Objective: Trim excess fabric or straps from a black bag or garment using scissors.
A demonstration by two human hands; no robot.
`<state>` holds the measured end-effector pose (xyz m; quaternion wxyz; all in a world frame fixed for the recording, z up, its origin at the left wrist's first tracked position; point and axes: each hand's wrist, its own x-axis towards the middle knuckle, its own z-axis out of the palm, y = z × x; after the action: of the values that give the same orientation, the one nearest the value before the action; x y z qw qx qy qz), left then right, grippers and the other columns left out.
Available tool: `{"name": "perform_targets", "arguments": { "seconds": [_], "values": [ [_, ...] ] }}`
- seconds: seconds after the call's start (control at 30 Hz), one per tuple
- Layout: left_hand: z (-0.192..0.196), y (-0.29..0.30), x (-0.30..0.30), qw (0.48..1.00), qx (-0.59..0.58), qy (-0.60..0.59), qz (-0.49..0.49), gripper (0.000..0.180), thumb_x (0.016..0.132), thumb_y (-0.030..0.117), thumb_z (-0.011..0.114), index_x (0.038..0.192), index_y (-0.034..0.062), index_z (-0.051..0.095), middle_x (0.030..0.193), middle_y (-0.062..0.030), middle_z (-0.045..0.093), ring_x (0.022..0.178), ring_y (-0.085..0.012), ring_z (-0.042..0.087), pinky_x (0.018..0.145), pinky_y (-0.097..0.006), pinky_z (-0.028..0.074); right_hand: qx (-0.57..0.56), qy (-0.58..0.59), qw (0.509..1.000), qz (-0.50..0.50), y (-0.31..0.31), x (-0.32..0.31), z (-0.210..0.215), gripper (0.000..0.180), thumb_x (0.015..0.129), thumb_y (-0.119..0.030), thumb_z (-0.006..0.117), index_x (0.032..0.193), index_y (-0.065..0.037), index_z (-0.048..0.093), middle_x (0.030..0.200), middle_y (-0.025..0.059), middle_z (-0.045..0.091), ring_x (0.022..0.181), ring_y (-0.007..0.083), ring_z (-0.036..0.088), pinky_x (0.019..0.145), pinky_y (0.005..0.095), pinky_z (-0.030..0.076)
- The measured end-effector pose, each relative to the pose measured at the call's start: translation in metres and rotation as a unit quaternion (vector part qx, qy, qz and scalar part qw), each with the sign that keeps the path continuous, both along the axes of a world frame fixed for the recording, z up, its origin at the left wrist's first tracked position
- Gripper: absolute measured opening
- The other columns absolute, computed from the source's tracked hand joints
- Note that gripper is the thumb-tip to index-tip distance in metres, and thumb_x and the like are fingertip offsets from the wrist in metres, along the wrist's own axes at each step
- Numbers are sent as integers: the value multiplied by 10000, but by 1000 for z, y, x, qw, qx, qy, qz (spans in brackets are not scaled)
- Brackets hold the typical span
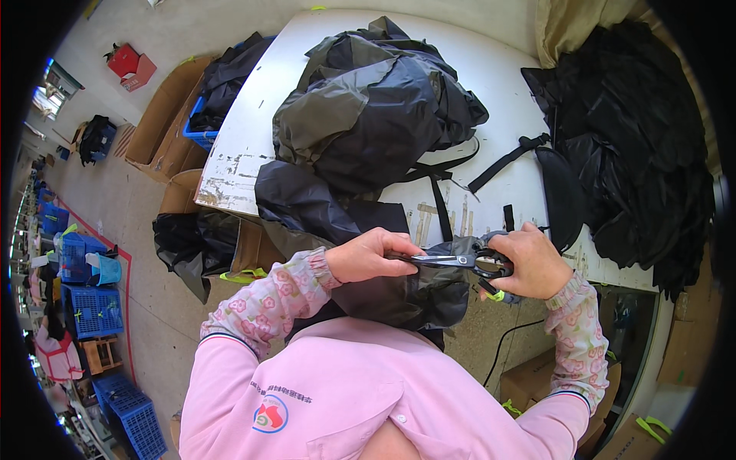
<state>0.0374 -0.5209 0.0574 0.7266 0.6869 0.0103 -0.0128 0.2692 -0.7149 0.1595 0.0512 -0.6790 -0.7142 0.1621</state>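
My right hand (533, 261) grips a pair of scissors (452, 261) by the black handles, with the metal blades pointing left. At the blade tips, my left hand (374, 257) pinches the edge of a dark, thin fabric piece (433, 297) that hangs over the table's near edge towards my lap. That piece seems joined to a large crumpled heap of black and olive fabric (383, 100) on the white table (506, 184). Black webbing straps (498, 165) trail from the heap towards the right. What lies inside my left fingers is partly hidden.
A tall pile of black fabric pieces (629, 153) covers the table's right side. To the left stand cardboard boxes (165, 115) and a blue crate (201, 134) with dark fabric. Further left, blue crates (96, 310) line a red floor line. Boxes (529, 383) sit below right.
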Motion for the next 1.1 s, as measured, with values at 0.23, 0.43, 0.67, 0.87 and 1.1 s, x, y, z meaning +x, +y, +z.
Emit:
{"name": "perform_targets", "arguments": {
  "seconds": [0.23,0.43,0.67,0.87,1.1],
  "values": [
    [-7,-6,3,998,-61,-15,13,260,867,85,672,1118,17,670,874,13,576,841,-78,504,772,-234,426,53,105,991,-64,11,-18,-6,470,639,-332,868,856,-42,569,673,109,574,684,328,578,654,384,425],
    [-13,-11,6,997,-49,-37,50,234,842,148,722,963,17,570,867,-21,593,820,-85,534,724,-265,456,71,256,957,-117,30,-45,-45,355,717,-69,820,893,-20,516,754,112,583,675,221,550,643,311,459],
    [-53,104,-95,933,340,25,115,306,794,228,787,936,9,628,886,-105,620,839,-247,613,754,-327,483,63,352,903,-237,31,0,-41,260,767,-9,750,869,-40,513,766,0,587,678,65,509,621,222,418],
    [-52,115,-120,975,115,106,156,193,829,113,755,956,5,657,905,-10,654,852,-72,585,783,-237,472,62,357,892,-272,32,27,-59,254,771,-10,749,856,-49,513,756,-21,563,663,38,478,610,207,393],
    [-33,97,-110,982,-1,69,176,207,865,95,704,1047,1,677,939,-2,664,887,-62,584,820,-222,471,72,214,948,-223,43,26,-68,297,719,-65,791,880,-35,543,723,54,573,647,151,555,602,272,429]
  ]
}}
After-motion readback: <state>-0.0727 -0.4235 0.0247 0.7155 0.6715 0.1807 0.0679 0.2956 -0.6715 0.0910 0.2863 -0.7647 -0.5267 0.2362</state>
